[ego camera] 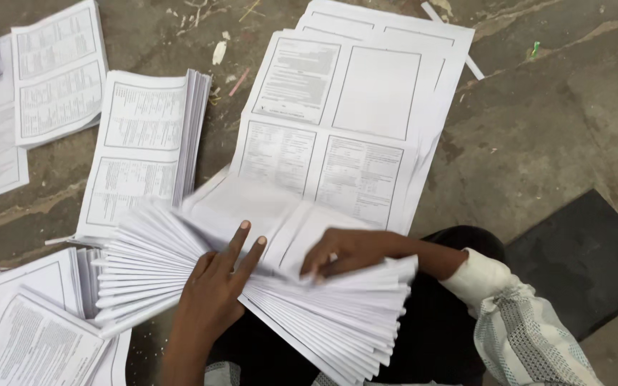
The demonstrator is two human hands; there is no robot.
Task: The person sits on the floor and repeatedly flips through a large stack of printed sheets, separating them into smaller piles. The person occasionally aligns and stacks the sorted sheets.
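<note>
A rough grey concrete floor (538,121) is seen throughout, marked with pale stains, cracks and worn patches. Small bits of litter (219,51) are scattered towards its far edge, among them paper scraps and a tiny green fragment (535,48). A dark, flat mat (588,257) is laid at the right edge of the floor. The scene is lit evenly by soft, diffuse light, and no hard shadows are cast

No packages, labels, signs or screens appear; only printed white paper sheets (337,114).
</note>
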